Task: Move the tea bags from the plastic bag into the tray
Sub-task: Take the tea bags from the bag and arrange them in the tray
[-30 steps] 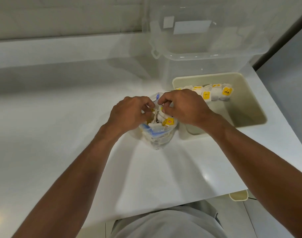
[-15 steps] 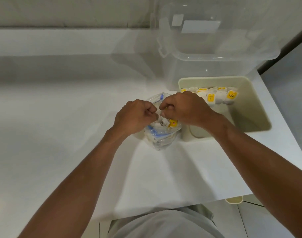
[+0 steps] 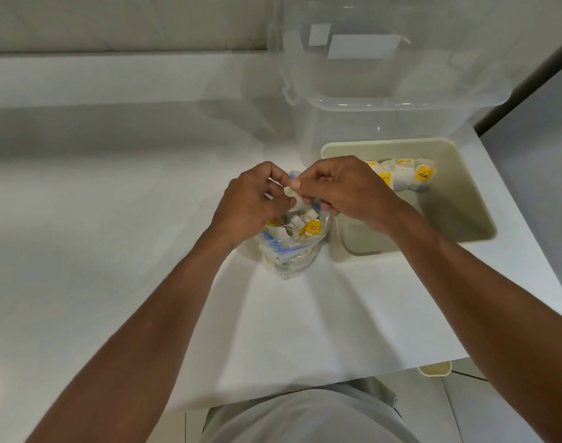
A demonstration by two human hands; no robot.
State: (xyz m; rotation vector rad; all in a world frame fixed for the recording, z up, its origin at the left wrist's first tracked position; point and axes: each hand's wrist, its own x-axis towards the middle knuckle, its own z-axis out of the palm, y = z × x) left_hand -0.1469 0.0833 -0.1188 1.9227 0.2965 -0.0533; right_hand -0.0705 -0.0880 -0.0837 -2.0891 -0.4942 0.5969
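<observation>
Over plastic bag (image 3: pixel 289 255), tea bag (image 3: pixel 294 198) seemingly pinched by fingers (image 3: pixel 305 182)

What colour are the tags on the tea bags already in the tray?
Yellow tags, dark TEA lettering; head view.

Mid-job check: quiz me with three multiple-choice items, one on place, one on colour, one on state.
1. The tray lies where from the plastic bag? A. left B. right C. nearer the person
2. The tags on the tray's tea bags are: A. green B. yellow C. red
3. The white tea bag above the plastic bag is: A. lying untouched B. lying in the tray C. pinched by both hands
1 B: it sits past the right hand. 2 B: yellow squares show. 3 C: left hand and right hand both pinch it.
</observation>
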